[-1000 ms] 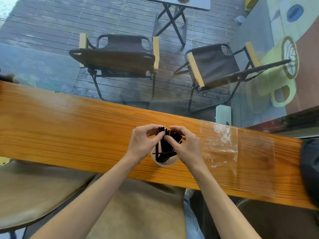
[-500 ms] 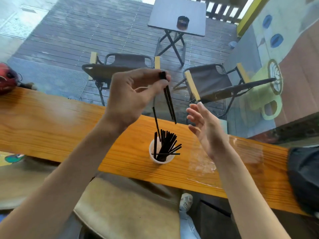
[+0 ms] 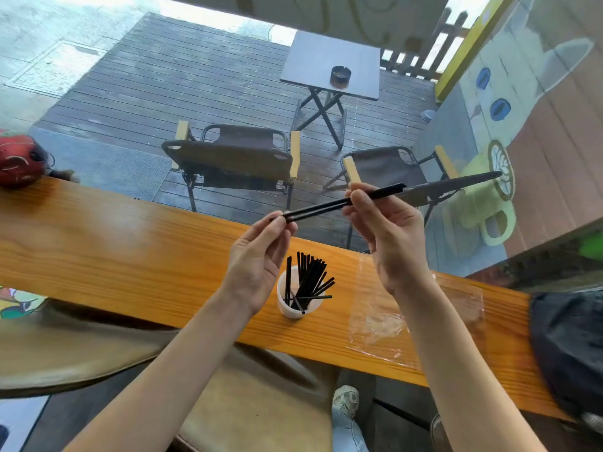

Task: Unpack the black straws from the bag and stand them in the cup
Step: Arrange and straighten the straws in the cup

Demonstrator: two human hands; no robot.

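Note:
A white cup (image 3: 283, 306) stands on the wooden counter (image 3: 130, 252) with several black straws (image 3: 310, 277) fanned upright in it; one lies crosswise over the rim. Above the cup I hold a couple of black straws (image 3: 321, 207) nearly level. My left hand (image 3: 259, 256) pinches their left end, and my right hand (image 3: 388, 236) pinches them nearer the right end. The clear plastic bag (image 3: 408, 316) lies flat and crumpled on the counter to the right of the cup.
A dark cloth bag (image 3: 571, 347) sits at the counter's right end, and a red round object (image 3: 18, 159) at its far left. Tan stools (image 3: 244, 402) stand below the counter. Behind the glass are folding chairs (image 3: 235, 158) and a small table (image 3: 329, 65).
My left hand came down from high up with the straws, turning them from hanging to nearly level. My right hand, open before, now pinches them too. The view has tilted upward.

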